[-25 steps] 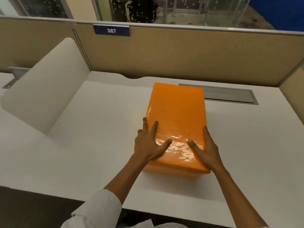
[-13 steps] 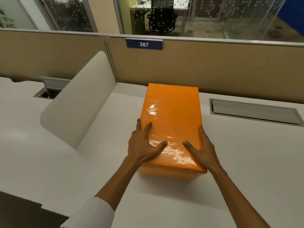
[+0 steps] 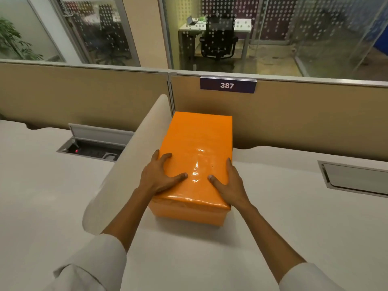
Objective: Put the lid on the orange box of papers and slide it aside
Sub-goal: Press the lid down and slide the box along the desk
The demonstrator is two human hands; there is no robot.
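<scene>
Lid (image 3: 199, 156) is seated on the orange box (image 3: 189, 213), glossy top face with glare near the front, lid skirt overlapping the box body at the near end. Box sits on the white desk (image 3: 273, 206), long axis pointing away from the camera, far end near the tan partition (image 3: 304, 120) and below the "387" sign (image 3: 228, 85). Its left side runs just beside the white curved divider panel (image 3: 126, 171); cannot tell whether they touch.

Left hand (image 3: 159, 175) lies flat on the near-left part of the lid, fingers spread, fingertips curling over the left top edge, thumb pointing inward across the top. Right hand (image 3: 231, 183) mirrors it on the near-right part: thumb on top pointing inward, the other fingers together and laid along the right edge. Both palms press on the lid, neither hand wrapped round anything. The 2 thumbs are apart, with glare between them.

Both forearms are bare, pale sleeves (image 3: 90, 267) rolled up at the bottom of the view.

Open cable tray (image 3: 94, 143) in the desk left of the divider, small red light inside. Closed metal flap (image 3: 354, 177) in the desk to the right, well apart from the box. Beyond the partition, glass walls and a black office chair (image 3: 218, 36).
</scene>
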